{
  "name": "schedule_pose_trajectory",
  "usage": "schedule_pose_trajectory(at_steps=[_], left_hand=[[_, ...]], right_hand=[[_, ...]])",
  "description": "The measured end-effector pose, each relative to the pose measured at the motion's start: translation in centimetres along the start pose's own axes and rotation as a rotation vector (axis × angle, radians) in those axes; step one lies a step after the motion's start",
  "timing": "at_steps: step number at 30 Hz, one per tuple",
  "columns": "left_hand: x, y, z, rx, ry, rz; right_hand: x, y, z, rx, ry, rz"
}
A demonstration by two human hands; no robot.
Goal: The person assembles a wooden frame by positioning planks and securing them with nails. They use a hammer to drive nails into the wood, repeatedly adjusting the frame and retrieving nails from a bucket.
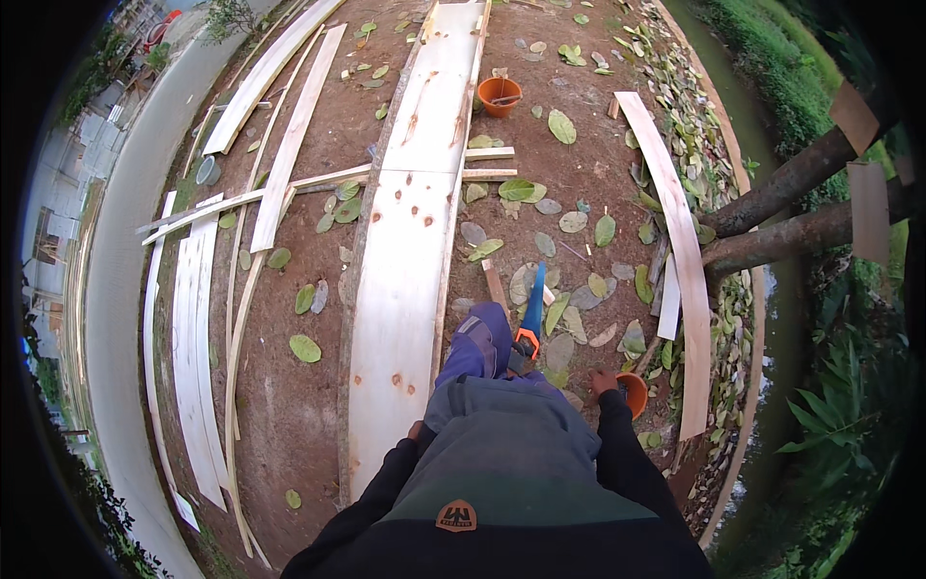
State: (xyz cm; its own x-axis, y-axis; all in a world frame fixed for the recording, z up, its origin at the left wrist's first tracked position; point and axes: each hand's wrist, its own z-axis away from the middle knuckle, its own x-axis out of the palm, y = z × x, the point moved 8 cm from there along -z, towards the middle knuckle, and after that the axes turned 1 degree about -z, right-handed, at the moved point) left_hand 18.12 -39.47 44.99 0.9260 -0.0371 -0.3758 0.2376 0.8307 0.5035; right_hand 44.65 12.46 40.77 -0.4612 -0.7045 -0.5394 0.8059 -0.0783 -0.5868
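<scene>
My left hand [416, 430] is low beside my thigh, at the right edge of a long pale wooden panel [405, 280]; its fingers are mostly hidden. To my right, my right hand [604, 382] is at the near rim of an orange bucket [634, 395], too small in view to show how its fingers are set. What the bucket holds is hidden. A handsaw [532, 314] with a blue blade and an orange and black handle lies in front of my legs, blade pointing away. Neither hand touches it.
Another orange bucket [499, 96] stands beyond the panel's right side. Loose planks [299, 145] and thin strips lie at left; a long board [670, 232] curves along the right near tree trunks [791, 241]. A grey bucket [208, 171] sits far left. Fallen leaves [562, 125] cover the soil.
</scene>
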Motion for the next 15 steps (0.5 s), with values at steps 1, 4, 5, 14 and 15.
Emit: schedule_pose_trajectory(at_steps=[1, 4, 5, 14, 15], left_hand=[[-1.2, 1.4, -1.1, -0.065, 0.064, 0.129], [-4.5, 4.5, -5.1, -0.17, 0.2, 0.378], [-6.1, 5.6, -6.7, -0.178, 0.231, 0.424], [-28.4, 11.5, -30.5, 0.049, 0.021, -0.171], [-32.7, 11.6, -32.9, 0.009, 0.106, -0.297]], right_hand=[[-1.0, -7.8, -2.6, -0.079, 0.042, 0.053], [-4.2, -27.6, -7.7, -0.22, 0.009, -0.101], [-5.0, -32.0, -9.1, -0.26, -0.012, -0.187], [-3.8, -38.8, -26.9, -0.128, -0.156, 0.002], [-3.5, -38.4, -27.0, 0.032, -0.233, 0.174]])
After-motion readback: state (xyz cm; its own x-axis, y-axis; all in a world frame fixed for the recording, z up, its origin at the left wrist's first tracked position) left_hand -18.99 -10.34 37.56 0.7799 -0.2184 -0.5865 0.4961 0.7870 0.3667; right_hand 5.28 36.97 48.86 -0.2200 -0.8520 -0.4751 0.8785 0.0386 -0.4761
